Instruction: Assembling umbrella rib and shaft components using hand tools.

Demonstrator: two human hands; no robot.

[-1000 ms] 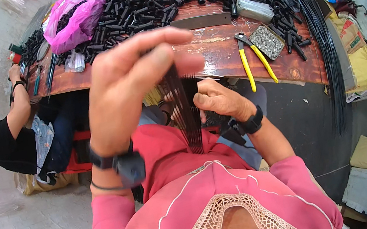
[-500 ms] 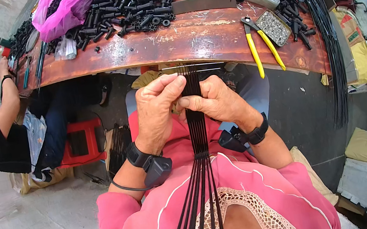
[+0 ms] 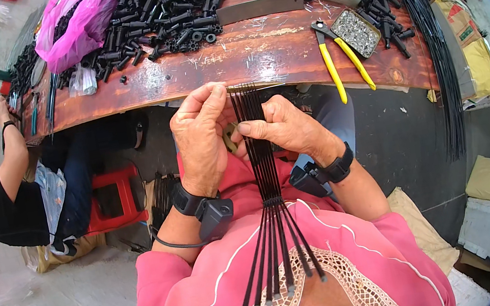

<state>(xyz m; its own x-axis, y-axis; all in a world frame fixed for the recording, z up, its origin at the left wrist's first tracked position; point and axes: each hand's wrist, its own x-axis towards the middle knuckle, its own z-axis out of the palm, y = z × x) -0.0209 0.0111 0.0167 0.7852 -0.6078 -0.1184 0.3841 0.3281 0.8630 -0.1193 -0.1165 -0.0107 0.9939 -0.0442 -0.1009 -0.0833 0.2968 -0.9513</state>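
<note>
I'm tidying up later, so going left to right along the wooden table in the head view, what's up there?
pink plastic bag → heap of black plastic parts → flat dark metal strip → yellow-handled pliers → small tray of tiny metal pieces → bundle of long black rods at the right edge of the wooden table.

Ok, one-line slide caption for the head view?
Both hands, left hand and right hand, grip a bundle of thin black rods before a cluttered workbench.

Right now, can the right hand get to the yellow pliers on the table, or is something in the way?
Probably yes, but not freely. The yellow pliers lie uncovered on the table, just beyond the right hand, with nothing between them. However, that hand and the left hand both hold the black rods.
</note>
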